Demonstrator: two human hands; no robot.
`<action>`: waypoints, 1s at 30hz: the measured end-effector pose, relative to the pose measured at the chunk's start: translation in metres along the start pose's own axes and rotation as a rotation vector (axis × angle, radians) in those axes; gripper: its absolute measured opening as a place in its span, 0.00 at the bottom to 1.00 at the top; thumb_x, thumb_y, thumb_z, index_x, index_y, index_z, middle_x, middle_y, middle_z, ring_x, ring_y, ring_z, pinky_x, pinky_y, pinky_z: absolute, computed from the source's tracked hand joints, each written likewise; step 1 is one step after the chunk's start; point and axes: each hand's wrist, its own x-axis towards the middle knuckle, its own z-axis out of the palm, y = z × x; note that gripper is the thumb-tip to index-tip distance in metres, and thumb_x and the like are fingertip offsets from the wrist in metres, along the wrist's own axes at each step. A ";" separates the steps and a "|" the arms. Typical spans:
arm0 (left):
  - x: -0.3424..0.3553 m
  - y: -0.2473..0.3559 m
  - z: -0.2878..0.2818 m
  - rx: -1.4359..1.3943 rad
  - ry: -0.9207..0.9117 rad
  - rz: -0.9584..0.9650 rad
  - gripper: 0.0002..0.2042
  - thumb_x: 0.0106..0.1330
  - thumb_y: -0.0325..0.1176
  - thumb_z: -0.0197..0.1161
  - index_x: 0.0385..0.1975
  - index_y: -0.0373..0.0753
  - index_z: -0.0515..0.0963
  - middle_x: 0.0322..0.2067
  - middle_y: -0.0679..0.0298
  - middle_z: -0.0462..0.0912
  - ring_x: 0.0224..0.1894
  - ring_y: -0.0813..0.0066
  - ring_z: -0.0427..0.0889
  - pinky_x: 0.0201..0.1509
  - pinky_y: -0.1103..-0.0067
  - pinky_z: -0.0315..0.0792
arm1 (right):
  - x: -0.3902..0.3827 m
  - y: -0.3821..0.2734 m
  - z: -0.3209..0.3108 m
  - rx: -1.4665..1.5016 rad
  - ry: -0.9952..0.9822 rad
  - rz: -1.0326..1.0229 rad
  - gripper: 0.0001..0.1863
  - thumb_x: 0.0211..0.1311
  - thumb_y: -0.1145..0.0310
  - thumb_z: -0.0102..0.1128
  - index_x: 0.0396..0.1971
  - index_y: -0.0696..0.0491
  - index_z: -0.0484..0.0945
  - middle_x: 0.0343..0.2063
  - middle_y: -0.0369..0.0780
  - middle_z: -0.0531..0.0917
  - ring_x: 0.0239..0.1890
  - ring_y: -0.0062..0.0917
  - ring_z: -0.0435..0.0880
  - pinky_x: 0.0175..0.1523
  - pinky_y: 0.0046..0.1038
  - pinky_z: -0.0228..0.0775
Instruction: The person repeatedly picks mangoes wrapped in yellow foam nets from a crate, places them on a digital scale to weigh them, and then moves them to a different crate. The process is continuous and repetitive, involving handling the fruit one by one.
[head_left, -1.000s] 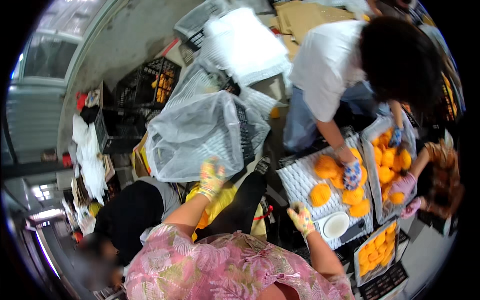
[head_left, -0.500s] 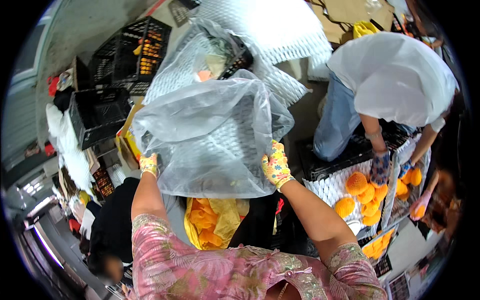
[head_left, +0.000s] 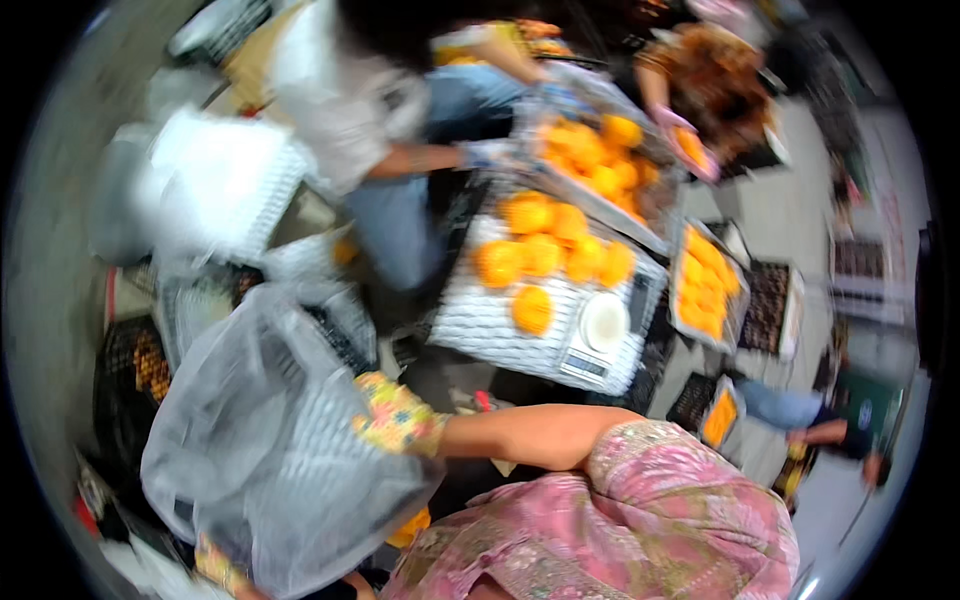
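Note:
A large translucent plastic bag (head_left: 235, 400) spreads out in front of me, its mouth wide, with white bubbled padding showing through it. My right hand (head_left: 395, 415), in a yellow floral glove, is closed on the bag's right edge. At the lower left, my left hand (head_left: 215, 565), gloved the same way, grips the near left edge; the plastic partly covers its fingers. Just under the bag's near right side, a bit of orange material (head_left: 408, 528) shows. The picture is smeared by motion.
Right of the bag, orange ribbed rounds (head_left: 540, 255) and a white scale (head_left: 590, 340) sit on white padding. A co-worker in white (head_left: 335, 110) bends over a lined crate of orange rounds (head_left: 600, 165). Another person's pink-gloved hand (head_left: 695, 150) holds an orange piece. Black crates (head_left: 130, 375) stand left.
My view has swung to the right, so the bag and both hands now lie lower left and the scale shows. Both hands keep hold of the bag.

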 end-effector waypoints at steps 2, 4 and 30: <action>-0.039 0.052 -0.044 -0.053 0.008 0.110 0.21 0.65 0.45 0.61 0.34 0.25 0.77 0.31 0.52 0.81 0.30 0.66 0.79 0.33 0.72 0.72 | -0.039 -0.022 -0.041 0.098 0.011 0.013 0.31 0.58 0.58 0.54 0.56 0.65 0.65 0.52 0.58 0.71 0.57 0.49 0.72 0.62 0.38 0.63; -0.087 0.100 -0.086 -0.074 0.008 0.204 0.22 0.65 0.46 0.62 0.31 0.25 0.77 0.27 0.54 0.80 0.27 0.67 0.77 0.29 0.72 0.70 | -0.083 -0.033 -0.086 0.149 0.072 -0.012 0.30 0.59 0.59 0.54 0.55 0.65 0.65 0.52 0.58 0.71 0.57 0.49 0.71 0.62 0.38 0.63; -0.846 0.400 0.143 -0.306 -1.504 1.432 0.12 0.61 0.27 0.62 0.43 0.35 0.74 0.38 0.66 0.79 0.39 0.77 0.77 0.43 0.81 0.73 | -0.848 0.330 -0.367 0.246 1.721 1.107 0.36 0.55 0.43 0.59 0.52 0.59 0.77 0.43 0.52 0.83 0.49 0.40 0.81 0.53 0.36 0.70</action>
